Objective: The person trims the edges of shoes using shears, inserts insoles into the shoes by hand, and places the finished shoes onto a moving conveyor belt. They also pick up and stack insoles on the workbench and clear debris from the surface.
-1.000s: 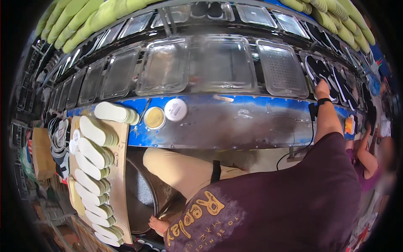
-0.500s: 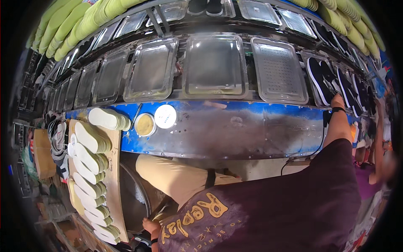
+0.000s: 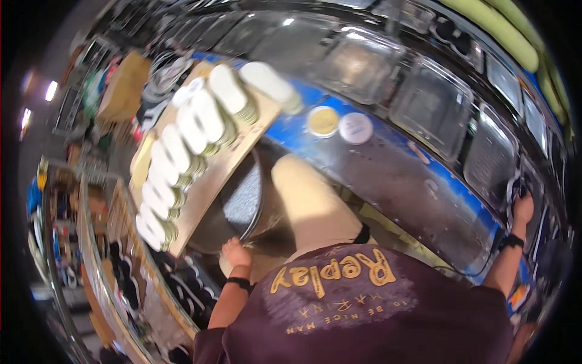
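Note:
At the far right, my right hand (image 3: 522, 209) is closed on a black shoe (image 3: 519, 187) at the edge of a tray on the rack; blur hides most of the shoe. My left hand (image 3: 237, 252) is low beside my knee, near the rim of a round dark bin (image 3: 253, 224). Its fingers are curled, with nothing visible in them. Left of the bin, a wooden board (image 3: 209, 209) carries several stacks of pale insoles (image 3: 176, 155). One more insole stack (image 3: 267, 82) lies at the board's far corner.
A long blue metal bench (image 3: 394, 167) holds an open tub of yellowish paste (image 3: 323, 122) and a white lid (image 3: 356, 128). Clear trays (image 3: 431, 109) line the rack behind. A cardboard box (image 3: 124, 85) and cables (image 3: 167, 73) are at the upper left; black shoes (image 3: 188, 288) lie lower left.
My view has swung left, so the board and bench appear tilted and further right. My right hand has come away from the shoe tray with a shoe; my left hand stays by the bin.

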`<state>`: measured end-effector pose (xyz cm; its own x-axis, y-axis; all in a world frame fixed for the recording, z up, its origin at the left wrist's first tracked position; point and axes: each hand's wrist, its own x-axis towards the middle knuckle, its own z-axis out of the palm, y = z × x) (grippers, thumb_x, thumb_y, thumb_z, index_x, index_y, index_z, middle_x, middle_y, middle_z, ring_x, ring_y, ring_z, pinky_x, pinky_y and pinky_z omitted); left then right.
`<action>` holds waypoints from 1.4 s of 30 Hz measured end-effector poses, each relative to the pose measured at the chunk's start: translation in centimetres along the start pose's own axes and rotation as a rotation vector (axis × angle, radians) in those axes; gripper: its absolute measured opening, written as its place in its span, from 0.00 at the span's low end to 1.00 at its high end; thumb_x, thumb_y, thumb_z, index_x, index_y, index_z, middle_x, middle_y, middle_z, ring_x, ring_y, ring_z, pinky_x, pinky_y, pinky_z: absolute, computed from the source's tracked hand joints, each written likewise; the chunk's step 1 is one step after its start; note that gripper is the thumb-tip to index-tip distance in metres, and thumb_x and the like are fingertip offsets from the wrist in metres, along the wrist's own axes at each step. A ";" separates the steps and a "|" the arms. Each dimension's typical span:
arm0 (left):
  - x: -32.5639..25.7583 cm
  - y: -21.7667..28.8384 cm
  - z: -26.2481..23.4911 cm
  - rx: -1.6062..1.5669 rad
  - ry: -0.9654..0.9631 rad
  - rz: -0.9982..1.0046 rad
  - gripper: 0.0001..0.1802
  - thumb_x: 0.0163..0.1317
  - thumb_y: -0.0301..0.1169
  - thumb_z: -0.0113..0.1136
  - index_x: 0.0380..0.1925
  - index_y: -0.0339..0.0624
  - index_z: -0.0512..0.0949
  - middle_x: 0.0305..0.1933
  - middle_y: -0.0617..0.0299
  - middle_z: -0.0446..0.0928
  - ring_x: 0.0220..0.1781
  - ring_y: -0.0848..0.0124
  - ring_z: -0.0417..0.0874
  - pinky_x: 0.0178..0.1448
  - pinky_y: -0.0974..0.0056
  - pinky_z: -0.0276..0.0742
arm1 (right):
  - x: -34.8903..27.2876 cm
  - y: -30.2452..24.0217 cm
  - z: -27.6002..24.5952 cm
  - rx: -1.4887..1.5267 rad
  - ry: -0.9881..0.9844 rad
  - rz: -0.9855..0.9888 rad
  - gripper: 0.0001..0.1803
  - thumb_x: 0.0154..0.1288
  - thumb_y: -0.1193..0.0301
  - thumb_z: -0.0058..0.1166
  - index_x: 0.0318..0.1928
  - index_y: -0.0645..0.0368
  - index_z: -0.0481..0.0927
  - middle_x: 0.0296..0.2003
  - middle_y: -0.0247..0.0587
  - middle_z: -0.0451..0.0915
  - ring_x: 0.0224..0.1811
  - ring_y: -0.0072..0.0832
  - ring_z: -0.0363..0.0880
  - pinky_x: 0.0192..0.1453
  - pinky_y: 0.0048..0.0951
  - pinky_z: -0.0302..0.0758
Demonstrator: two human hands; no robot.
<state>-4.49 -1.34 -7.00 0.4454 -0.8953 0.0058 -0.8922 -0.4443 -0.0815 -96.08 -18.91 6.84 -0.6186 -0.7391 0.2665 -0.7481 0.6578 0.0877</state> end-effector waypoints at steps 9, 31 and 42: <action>-1.5 0.0 -1.5 -0.138 0.008 -0.022 0.23 0.47 0.32 0.64 0.46 0.43 0.75 0.48 0.54 0.76 0.57 0.57 0.72 0.72 0.47 0.54 | -16.7 -30.7 -13.5 0.697 0.034 -0.902 0.15 0.44 0.78 0.62 0.36 0.60 0.76 0.31 0.53 0.77 0.36 0.53 0.77 0.41 0.45 0.73; 2.5 -2.1 -11.4 -0.877 0.044 -0.262 0.20 0.62 0.42 0.54 0.30 0.33 0.81 0.33 0.37 0.79 0.40 0.44 0.81 0.48 0.47 0.74 | -46.8 -53.9 -17.8 0.809 -0.682 -2.061 0.14 0.47 0.77 0.61 0.38 0.58 0.77 0.32 0.49 0.79 0.35 0.48 0.80 0.36 0.44 0.75; 5.4 -0.5 -7.0 -0.618 0.244 -0.296 0.17 0.60 0.36 0.52 0.20 0.34 0.79 0.28 0.40 0.78 0.35 0.43 0.80 0.42 0.46 0.76 | -42.0 -52.7 -20.5 1.087 -0.651 -1.444 0.17 0.49 0.71 0.67 0.38 0.63 0.77 0.27 0.44 0.76 0.28 0.38 0.76 0.33 0.36 0.72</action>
<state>-2.19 -6.13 0.00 0.7094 -0.6843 0.1686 -0.6489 -0.5409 0.5351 -25.78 -19.57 10.71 0.7276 -0.6616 0.1813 -0.3460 -0.5822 -0.7358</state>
